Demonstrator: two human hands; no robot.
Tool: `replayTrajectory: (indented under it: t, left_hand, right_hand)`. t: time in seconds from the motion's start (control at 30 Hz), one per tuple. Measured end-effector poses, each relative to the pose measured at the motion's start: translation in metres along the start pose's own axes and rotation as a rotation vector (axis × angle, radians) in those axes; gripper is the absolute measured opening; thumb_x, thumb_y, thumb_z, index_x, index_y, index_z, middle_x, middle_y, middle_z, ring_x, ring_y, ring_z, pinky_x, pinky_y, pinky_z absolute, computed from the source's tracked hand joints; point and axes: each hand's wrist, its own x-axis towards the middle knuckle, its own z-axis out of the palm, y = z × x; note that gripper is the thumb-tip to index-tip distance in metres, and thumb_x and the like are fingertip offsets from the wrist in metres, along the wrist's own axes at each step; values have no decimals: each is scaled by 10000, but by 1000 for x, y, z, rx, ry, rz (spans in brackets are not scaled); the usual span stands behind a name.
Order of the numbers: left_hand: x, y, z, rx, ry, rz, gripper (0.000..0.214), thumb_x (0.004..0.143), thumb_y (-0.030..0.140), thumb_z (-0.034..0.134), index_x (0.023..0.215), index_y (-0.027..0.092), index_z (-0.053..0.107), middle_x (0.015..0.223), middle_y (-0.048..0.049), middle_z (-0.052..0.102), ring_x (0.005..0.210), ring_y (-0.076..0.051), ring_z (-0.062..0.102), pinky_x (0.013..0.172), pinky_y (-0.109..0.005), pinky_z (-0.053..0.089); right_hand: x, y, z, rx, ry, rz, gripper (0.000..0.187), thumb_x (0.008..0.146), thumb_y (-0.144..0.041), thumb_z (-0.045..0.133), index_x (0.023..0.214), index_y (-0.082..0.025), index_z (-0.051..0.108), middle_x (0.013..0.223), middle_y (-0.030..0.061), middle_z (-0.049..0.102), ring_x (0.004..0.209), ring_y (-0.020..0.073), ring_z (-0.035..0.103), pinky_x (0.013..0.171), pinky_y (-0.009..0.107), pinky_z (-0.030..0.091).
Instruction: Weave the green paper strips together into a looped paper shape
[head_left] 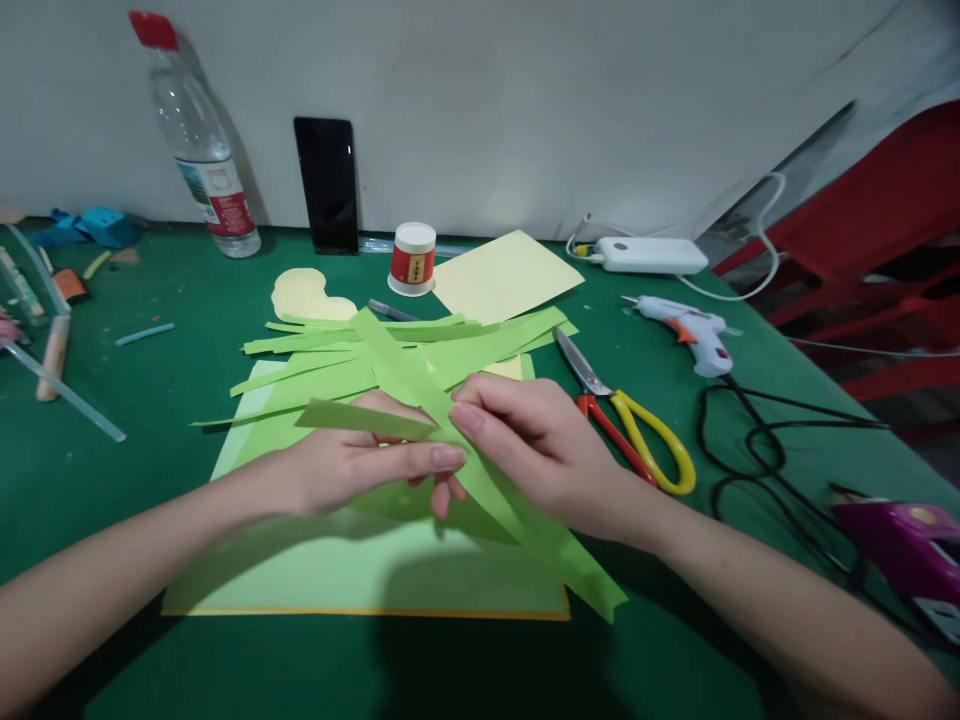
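Observation:
Between my two hands a long green paper strip slants from the upper left down to the lower right. A second, darker-looking green strip sticks out leftward across my left hand, whose thumb presses on the paper. My right hand pinches the long strip between thumb and forefinger, close to the left thumb. Several loose green paper strips lie spread behind the hands, on a stack of pale green paper sheets. The lower fingers of my left hand are partly hidden under the paper.
Scissors and a glue gun lie on the right, with a black cable. Behind are a paper cup, yellow paper, a phone, a bottle and a white power strip. Glue sticks lie left.

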Motion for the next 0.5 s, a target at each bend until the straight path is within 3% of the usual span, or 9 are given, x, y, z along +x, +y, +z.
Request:
replayTrajectory:
  t: [0.17, 0.37, 0.5]
  left_hand:
    - [-2, -1, 0, 63, 39, -13, 301, 873, 284, 482, 681, 141, 665, 643, -5, 629, 600, -89, 546, 592, -190, 419]
    - [-1, 3, -2, 73, 145, 64, 319, 860, 300, 486, 634, 129, 633, 605, -23, 633, 561, -101, 552, 545, -192, 433]
    - [1, 3, -2, 134, 64, 67, 296, 856, 283, 489, 661, 118, 638, 627, -31, 633, 583, -108, 576, 553, -189, 452]
  right_hand:
    - [-1, 0, 0, -2, 63, 43, 282, 883, -212, 385, 602, -189, 360, 519, -51, 349, 466, 70, 335, 442, 206, 280]
    - [2, -2, -6, 44, -26, 22, 251, 869, -194, 407, 618, -184, 396, 518, -56, 379, 450, 59, 337, 410, 205, 241]
    - [2, -3, -6, 15, -10, 1, 245, 854, -168, 417, 611, -184, 392, 503, -61, 376, 434, 55, 327, 404, 207, 230]
